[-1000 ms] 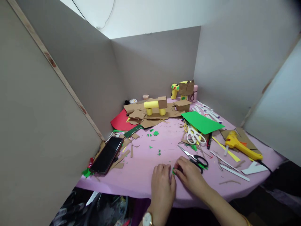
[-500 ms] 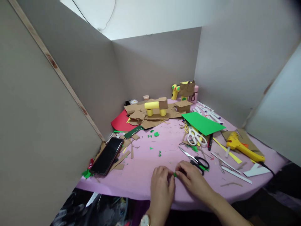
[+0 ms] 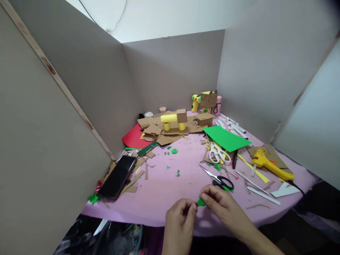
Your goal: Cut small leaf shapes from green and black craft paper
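A small green paper piece point(image 3: 201, 202) is pinched between my two hands near the table's front edge. My left hand point(image 3: 181, 217) has thumb and forefinger closed at its left end, where a small red bit shows at the fingertips. On its right end, the fingers of my right hand point(image 3: 223, 202) are closed. Black-handled scissors point(image 3: 221, 180) lie open just beyond my right hand. Tiny green cut-outs point(image 3: 174, 151) are scattered over the middle of the pink cloth.
A phone point(image 3: 118, 177) lies at the left. White scissors point(image 3: 218, 154), a green sheet point(image 3: 226, 138) and a yellow glue gun point(image 3: 271, 165) are at the right. A yellow tube figure point(image 3: 172, 118) stands on cardboard point(image 3: 193, 125) at the back.
Both hands have shifted slightly, and more of the green piece shows between them. The red bit is now visible at my left fingertips. The whole view has moved a little.
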A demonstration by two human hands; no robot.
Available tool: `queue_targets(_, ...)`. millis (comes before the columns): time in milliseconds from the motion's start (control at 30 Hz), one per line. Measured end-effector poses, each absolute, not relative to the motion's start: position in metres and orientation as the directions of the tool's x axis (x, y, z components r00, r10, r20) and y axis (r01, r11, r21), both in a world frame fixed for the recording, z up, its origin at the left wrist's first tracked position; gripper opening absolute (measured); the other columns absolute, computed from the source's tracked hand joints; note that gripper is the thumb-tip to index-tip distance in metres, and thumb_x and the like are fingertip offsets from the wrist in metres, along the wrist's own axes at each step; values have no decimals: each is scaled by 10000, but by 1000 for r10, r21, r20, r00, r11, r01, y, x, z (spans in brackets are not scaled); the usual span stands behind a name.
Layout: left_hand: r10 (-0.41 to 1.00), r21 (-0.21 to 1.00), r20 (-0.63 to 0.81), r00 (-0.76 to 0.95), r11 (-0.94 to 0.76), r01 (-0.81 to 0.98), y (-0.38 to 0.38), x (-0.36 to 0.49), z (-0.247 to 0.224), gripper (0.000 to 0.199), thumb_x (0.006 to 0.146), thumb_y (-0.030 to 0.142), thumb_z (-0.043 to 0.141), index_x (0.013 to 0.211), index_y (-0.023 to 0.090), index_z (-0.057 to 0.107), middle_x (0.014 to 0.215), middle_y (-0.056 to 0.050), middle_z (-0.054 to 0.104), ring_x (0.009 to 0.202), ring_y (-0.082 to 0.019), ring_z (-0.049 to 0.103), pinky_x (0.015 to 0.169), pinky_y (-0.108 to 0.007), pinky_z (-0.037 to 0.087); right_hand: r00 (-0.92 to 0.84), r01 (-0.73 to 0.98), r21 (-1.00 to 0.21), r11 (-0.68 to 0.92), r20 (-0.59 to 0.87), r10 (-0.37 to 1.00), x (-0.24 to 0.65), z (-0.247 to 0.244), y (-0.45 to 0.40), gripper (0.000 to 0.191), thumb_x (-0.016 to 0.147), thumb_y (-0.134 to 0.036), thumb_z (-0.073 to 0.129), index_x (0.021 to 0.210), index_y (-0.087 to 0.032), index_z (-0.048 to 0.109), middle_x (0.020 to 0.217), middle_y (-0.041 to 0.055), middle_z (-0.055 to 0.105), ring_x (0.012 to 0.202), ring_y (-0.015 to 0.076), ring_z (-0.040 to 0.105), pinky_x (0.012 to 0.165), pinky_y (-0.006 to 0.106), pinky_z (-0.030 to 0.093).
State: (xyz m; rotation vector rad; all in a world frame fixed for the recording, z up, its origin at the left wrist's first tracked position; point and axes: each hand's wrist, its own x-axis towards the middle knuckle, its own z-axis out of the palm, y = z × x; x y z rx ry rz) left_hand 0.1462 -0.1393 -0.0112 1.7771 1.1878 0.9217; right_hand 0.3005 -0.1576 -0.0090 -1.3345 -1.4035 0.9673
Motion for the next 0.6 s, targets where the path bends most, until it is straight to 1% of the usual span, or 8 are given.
queue_targets(67,955,919,159,252,-236,316,-142,146,-10,237,823,303,527,664,161,628,608,-14,613,577,-152,532,535,-215,399,39,138,-989,62,68,997,298,-7,-163,204,824,-380,533,845,-179,563,703,-11,531,633,150,490,579,259,408)
queue_targets(100,958,929,163,237,-230,291,-144,146,-10,240,819,313,533,658,161,626,597,-11,608,571,-151,528,530,-213,400,31,72,-997,41,43,999,296,-7,-165,218,793,-389,579,851,-179,566,705,-12,534,631,149,490,579,259,407)
queue_targets(167,959,938,171,226,-229,260,-146,148,-11,245,811,330,542,651,163,624,580,-7,599,561,-149,523,525,-212,405,15,-27,-1000,7,7,1000,293,-6,-171,217,739,-377,647,774,-179,568,666,-24,524,619,146,484,583,257,399)
queue_targets(233,957,938,184,225,-239,252,-148,149,-13,249,808,336,541,645,166,622,570,-5,592,556,-150,523,526,-213,413,28,-44,-999,2,1,1000,291,-5,-175,230,749,-380,637,677,-180,549,615,-37,500,598,140,466,578,254,384)
queue_targets(300,955,936,195,223,-250,248,-150,151,-14,242,807,329,538,645,168,619,571,-5,595,559,-152,532,535,-216,421,52,-47,-999,5,2,999,290,-5,-177,259,757,-392,626,639,-179,538,595,-40,494,589,138,458,578,254,374)
queue_targets(467,948,933,208,239,-266,242,-153,153,-12,215,812,282,533,651,173,623,617,-14,644,598,-157,587,596,-224,434,43,-112,-993,-28,-33,999,290,-4,-178,285,772,-413,614,640,-176,526,583,-43,497,574,130,452,570,244,365)
queue_targets(600,954,947,187,236,-239,216,-154,153,-12,202,797,270,538,637,173,611,599,-12,645,583,-157,580,582,-226,435,38,-117,-993,-15,-19,999,289,-4,-178,284,786,-398,604,634,-174,516,582,-47,481,571,124,432,568,241,351)
